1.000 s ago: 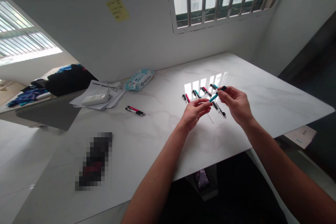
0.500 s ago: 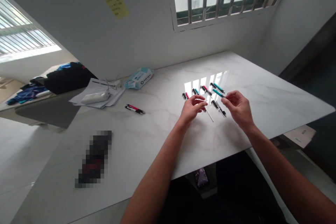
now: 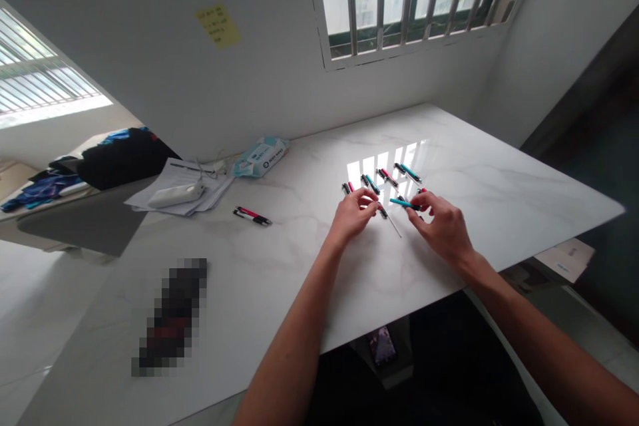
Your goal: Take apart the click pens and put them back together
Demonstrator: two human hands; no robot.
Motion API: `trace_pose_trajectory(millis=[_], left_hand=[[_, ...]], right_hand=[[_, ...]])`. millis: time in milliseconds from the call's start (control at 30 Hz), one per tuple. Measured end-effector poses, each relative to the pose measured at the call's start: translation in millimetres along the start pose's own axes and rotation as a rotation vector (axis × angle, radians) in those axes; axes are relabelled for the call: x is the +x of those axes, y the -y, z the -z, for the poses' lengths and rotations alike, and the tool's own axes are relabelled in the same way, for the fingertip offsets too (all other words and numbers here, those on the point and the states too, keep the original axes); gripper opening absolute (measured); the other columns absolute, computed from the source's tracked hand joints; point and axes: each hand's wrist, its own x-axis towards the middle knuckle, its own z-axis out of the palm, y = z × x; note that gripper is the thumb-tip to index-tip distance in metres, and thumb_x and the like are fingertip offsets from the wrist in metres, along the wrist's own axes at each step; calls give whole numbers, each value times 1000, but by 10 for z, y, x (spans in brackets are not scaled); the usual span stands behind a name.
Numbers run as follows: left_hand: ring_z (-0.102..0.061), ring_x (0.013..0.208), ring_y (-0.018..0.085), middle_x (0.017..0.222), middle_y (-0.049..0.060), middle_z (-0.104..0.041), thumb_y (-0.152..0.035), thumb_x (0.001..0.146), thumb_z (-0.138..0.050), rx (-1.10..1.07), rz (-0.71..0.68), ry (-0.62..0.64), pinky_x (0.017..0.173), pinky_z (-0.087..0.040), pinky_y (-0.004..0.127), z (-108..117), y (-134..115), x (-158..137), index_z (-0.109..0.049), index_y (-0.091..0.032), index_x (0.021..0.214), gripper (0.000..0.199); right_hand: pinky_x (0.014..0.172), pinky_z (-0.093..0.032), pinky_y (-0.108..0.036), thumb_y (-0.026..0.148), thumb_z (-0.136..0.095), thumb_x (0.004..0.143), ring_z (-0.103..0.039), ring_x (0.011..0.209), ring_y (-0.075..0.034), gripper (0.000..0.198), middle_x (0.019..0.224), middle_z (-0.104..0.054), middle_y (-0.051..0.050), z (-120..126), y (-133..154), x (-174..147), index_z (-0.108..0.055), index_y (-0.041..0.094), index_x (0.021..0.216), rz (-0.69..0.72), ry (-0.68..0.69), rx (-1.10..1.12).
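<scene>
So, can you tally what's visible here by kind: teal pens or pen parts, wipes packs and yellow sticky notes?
Teal pens or pen parts: 3 (one in the right hand, two on the table)
Wipes packs: 1
Yellow sticky notes: 1
Total: 5

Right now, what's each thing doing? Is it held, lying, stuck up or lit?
Teal pen part: held by the right hand
Thin white stick: lying on the table
Red-and-black pen: lying flat
Papers: loosely piled, white box on top
Wipes pack: lying down
Yellow note: stuck to the wall
Phone: screen seems lit
</scene>
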Motion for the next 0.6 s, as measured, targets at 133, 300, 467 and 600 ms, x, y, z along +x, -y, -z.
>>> trace_pose_trajectory(millis=[133, 300, 467, 600], left_hand=[[-75, 87, 21, 96, 7, -81, -30, 84, -74, 128, -6, 41, 80, -55, 33, 19, -46, -43, -74, -22, 93, 12], [-72, 82, 20, 95, 5, -80, -26, 83, -75, 383, -61, 72, 79, -54, 33, -36, -79, -78, -78, -23, 88, 6], [-70, 81, 19, 92, 3, -79, -18, 84, -70, 563, -67, 102, 80, -54, 33, -140, -73, -111, -79, -23, 89, 12], [-70, 82, 18, 91, 2, -79, -16, 84, -68, 575, -84, 89, 80, -53, 32, -193, -58, -117, -79, -25, 90, 16]], right_hand=[[90, -52, -43, 28, -67, 95, -69, 92, -28, 3, 93, -77, -5, -63, -17, 13, -66, 24, 95, 105, 105, -125], [99, -45, -46, 24, -67, 95, -66, 91, -28, 3, 88, -76, -5, -115, 20, 86, -66, 23, 91, 160, 249, -296], [88, -42, -42, 26, -68, 95, -65, 89, -29, 5, 87, -77, -6, -132, 100, 156, -68, 22, 92, 152, 349, -382], [86, -39, -41, 29, -65, 99, -66, 87, -28, 12, 86, -78, -5, -116, 129, 184, -70, 23, 90, 155, 385, -357]])
